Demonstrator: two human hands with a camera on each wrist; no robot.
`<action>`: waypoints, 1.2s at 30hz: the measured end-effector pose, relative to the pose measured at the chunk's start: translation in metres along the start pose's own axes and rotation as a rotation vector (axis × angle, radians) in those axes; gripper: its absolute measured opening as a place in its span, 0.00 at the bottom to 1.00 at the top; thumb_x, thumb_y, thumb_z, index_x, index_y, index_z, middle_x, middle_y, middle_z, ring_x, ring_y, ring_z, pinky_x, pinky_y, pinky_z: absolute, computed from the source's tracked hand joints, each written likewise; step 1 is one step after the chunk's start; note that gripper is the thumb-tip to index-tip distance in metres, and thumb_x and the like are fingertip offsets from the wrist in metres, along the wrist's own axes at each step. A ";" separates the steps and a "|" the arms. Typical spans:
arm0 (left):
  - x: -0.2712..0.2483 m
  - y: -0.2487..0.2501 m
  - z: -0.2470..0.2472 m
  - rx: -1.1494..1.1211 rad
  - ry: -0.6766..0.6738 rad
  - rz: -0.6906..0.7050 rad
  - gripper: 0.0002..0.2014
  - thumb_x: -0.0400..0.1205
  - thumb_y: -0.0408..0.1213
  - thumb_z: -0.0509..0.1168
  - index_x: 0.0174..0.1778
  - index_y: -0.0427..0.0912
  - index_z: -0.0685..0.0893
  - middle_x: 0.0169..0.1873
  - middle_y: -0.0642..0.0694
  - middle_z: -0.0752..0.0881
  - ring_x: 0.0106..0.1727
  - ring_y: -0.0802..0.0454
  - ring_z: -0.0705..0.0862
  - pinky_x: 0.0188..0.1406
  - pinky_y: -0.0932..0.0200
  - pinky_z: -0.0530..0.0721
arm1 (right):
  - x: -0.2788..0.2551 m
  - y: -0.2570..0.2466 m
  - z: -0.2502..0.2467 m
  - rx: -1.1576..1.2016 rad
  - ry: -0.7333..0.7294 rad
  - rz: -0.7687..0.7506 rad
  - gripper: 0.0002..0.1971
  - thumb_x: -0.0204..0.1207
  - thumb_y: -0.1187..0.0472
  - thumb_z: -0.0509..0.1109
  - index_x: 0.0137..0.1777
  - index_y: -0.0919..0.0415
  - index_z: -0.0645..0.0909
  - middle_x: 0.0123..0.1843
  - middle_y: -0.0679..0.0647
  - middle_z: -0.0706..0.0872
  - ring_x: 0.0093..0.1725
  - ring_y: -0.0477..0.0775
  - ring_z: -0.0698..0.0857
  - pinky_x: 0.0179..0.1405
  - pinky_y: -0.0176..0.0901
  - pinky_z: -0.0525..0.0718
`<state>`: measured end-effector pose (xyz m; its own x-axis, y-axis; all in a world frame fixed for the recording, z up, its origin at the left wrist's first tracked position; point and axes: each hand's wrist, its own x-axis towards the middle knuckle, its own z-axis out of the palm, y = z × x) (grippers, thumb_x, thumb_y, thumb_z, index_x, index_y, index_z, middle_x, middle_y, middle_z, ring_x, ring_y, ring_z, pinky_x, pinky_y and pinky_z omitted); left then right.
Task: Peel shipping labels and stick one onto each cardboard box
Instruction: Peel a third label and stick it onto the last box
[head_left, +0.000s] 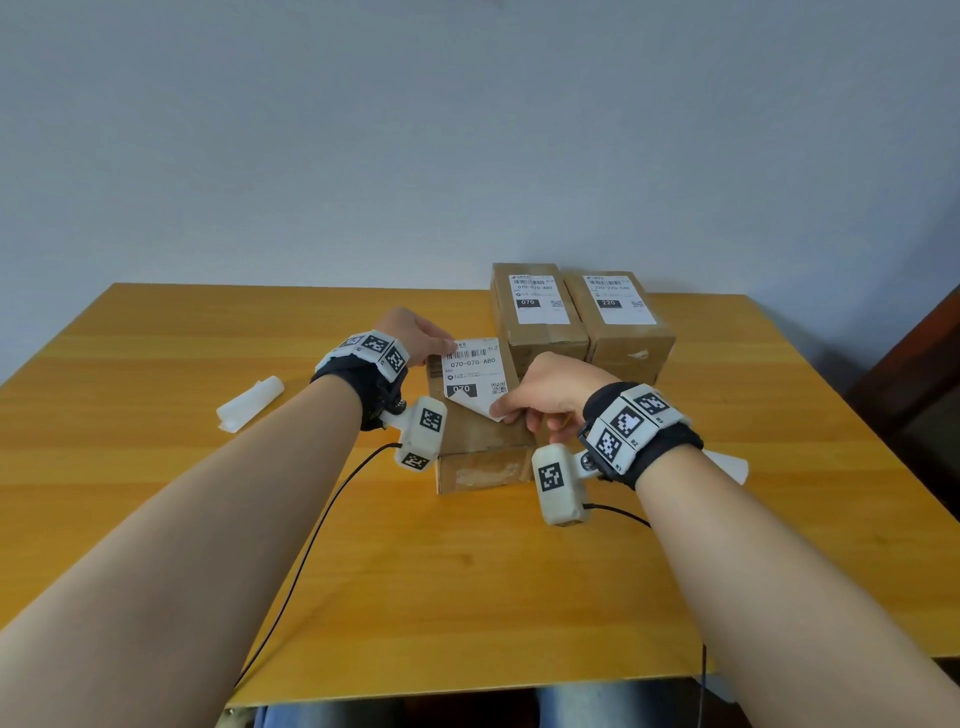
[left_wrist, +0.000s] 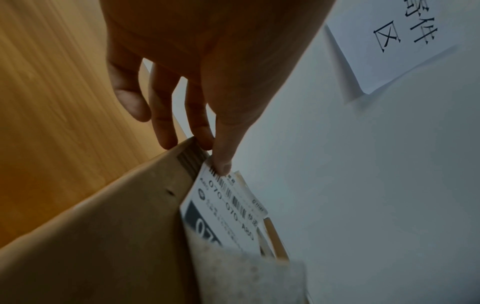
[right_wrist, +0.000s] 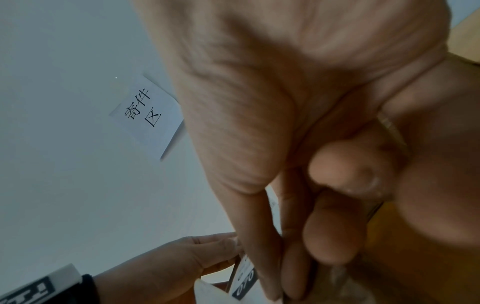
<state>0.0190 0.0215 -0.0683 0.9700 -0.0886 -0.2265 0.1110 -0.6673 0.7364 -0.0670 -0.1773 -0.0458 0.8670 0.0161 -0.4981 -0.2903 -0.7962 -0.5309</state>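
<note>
Your left hand (head_left: 422, 332) pins the label (head_left: 474, 370) at the near box's (head_left: 480, 441) far-left corner; right hand (head_left: 540, 395) pinches its lifted corner: lower gradually, smoothing outward

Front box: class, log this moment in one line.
label half-stuck on front box | left hand pins top corner | right hand pinches lower corner | rear boxes labelled

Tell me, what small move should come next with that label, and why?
Probably lower the right hand so the lifted corner of the label meets the near box. The left hand already pins the far corner, and both back boxes carry labels.
</note>
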 end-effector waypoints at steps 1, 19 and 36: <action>0.000 0.000 0.001 0.000 0.003 0.007 0.10 0.82 0.45 0.76 0.58 0.50 0.93 0.53 0.49 0.92 0.59 0.47 0.89 0.33 0.62 0.78 | 0.000 0.000 -0.001 -0.015 0.002 -0.002 0.14 0.77 0.48 0.80 0.46 0.61 0.93 0.29 0.51 0.87 0.20 0.48 0.72 0.24 0.37 0.80; -0.041 0.001 0.000 -0.108 -0.093 -0.146 0.43 0.76 0.43 0.82 0.85 0.45 0.68 0.62 0.44 0.89 0.51 0.51 0.90 0.33 0.55 0.87 | -0.011 0.006 0.002 -0.013 0.083 -0.018 0.19 0.73 0.43 0.82 0.50 0.58 0.86 0.44 0.57 0.94 0.32 0.57 0.90 0.29 0.43 0.89; -0.085 -0.016 -0.005 -0.232 -0.295 -0.216 0.39 0.82 0.45 0.76 0.88 0.53 0.65 0.73 0.42 0.81 0.66 0.43 0.81 0.69 0.34 0.84 | -0.021 -0.008 0.023 0.023 0.527 -0.182 0.22 0.84 0.39 0.65 0.36 0.55 0.80 0.32 0.50 0.84 0.33 0.54 0.84 0.36 0.45 0.80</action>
<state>-0.0636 0.0433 -0.0574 0.8196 -0.1955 -0.5385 0.3827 -0.5128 0.7685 -0.0924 -0.1570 -0.0466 0.9875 -0.1576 0.0100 -0.1209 -0.7952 -0.5942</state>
